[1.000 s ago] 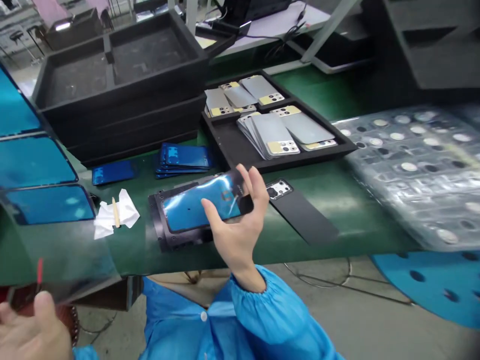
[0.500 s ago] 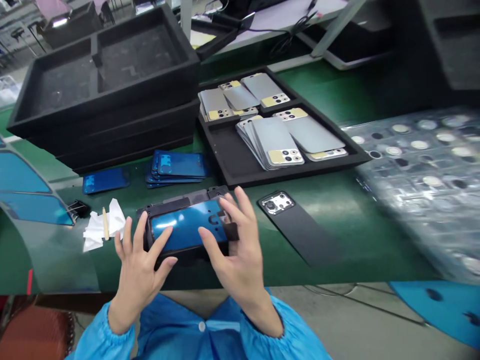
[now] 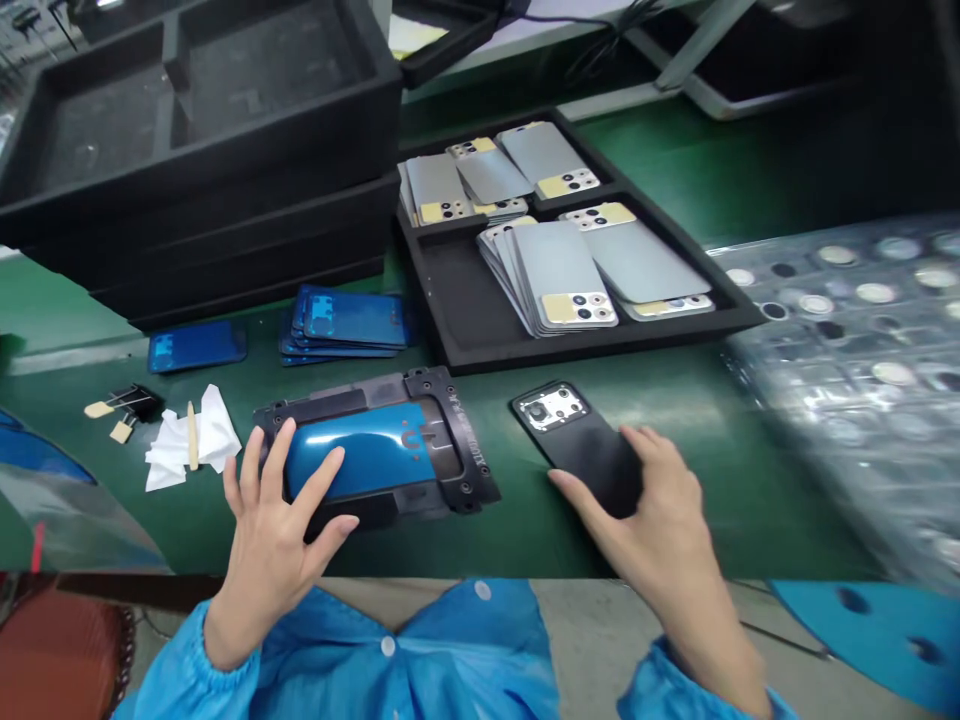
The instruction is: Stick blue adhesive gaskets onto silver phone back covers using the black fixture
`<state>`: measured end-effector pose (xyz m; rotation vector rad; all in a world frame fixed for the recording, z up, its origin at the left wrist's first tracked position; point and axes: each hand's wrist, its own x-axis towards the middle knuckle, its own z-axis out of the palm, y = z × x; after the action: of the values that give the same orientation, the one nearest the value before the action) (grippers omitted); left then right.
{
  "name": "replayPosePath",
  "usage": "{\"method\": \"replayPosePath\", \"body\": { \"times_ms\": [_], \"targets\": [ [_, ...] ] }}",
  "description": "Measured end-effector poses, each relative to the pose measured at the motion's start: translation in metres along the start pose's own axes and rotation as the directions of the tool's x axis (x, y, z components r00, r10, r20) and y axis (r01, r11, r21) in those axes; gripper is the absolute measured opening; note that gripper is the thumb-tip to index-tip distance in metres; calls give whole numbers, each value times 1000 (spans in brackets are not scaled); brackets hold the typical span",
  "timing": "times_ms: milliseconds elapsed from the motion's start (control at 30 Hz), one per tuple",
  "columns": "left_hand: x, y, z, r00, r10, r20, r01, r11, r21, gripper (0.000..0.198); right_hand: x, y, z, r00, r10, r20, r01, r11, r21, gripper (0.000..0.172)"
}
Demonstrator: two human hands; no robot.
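One blue panel (image 3: 352, 462) and one black cover (image 3: 577, 445) under two hands (image 3: 274, 545) (image 3: 645, 510)

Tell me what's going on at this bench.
A person in a blue smock is working bare-handed at a green-topped bench. The left hand lies spread on a blue-filmed phone panel seated in a black fixture. The right hand rests on a black phone back cover with a camera cut-out. Behind them sit a black foam tray of silver-and-gold phone backs and a stack of blue panels.
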<state>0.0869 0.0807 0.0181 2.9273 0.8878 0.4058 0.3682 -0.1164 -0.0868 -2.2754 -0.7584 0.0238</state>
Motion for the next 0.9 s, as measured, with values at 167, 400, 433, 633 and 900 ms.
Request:
{"method": "replayPosePath", "body": {
  "times_ms": [167, 400, 433, 633, 900],
  "targets": [
    [4, 2, -2, 1000, -19, -20, 19, 1000, 24, 44, -2, 7, 9, 999, -1, -39, 0, 1000, -18, 80],
    [-4, 14, -11, 982, 40, -183, -58, 994, -93, 58, -5, -16, -5, 973, -31, -228, 40, 999, 36, 59],
    [-8, 21, -12, 974, 44, -223, -85, 980, -178, 62, -10, -27, -10, 964, -49, -262, 67, 996, 61, 56],
    [-19, 83, -20, 953, -301, 17, 126, 346, -930, 89, -66, -117, -31, 919, -301, -253, 382, 839, 389, 71],
    [-10, 73, -36, 729, -672, 130, 328, 175, -928, 95, -66, -134, -38, 864, -295, 407, -274, 403, 873, 25]
  ]
}}
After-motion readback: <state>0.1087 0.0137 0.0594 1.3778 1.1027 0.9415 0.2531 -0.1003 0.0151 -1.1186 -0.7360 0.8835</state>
